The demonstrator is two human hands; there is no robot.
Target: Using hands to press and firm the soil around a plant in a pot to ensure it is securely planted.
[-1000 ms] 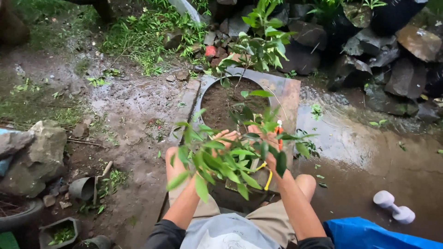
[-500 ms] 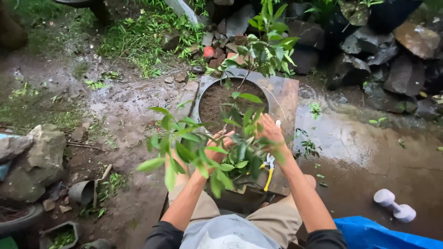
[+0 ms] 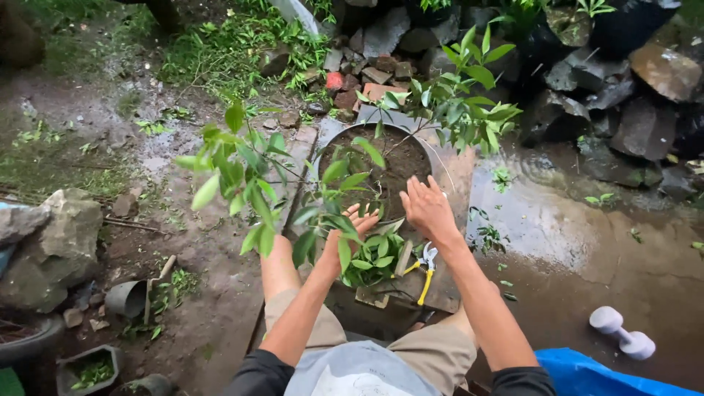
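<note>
- The wet ground (image 3: 587, 249) takes most of the view; it is muddy, with a puddle at about 3 o'clock from the pot and dark rocks (image 3: 609, 88) at 1 o'clock.
- The round black pot (image 3: 396, 165) stands in the middle on a flat stone slab (image 3: 458, 172). It is filled with dark soil, and a thin leafy plant (image 3: 462, 95) leans out from it toward 1 o'clock.
- A long leafy branch (image 3: 242, 172) reaches toward 9 o'clock from the pot, in front of the person's knees.
- The right hand (image 3: 427, 209) is over the near rim of the pot, at about 5 o'clock of it. Its fingers are spread open and grip nothing.
- The left hand (image 3: 350, 227) is just beside it, at 7 o'clock of the pot, among the leaves. The fingers look open, palm up, under the stems; I cannot tell if they pinch a stem.
- Small pruning shears (image 3: 424, 268) with yellow handles lie on the slab at 6 o'clock from the pot, near the right forearm.
- A white dumbbell (image 3: 622, 334) lies well apart, at 4 o'clock.
- In my judgement, the thin stems can snap if the hands press or bend them too hard.
- The slab looks wet, so the pot may slide when pushed.
- The shears lie close to the knees, so a careless move could bring a leg onto them.
</note>
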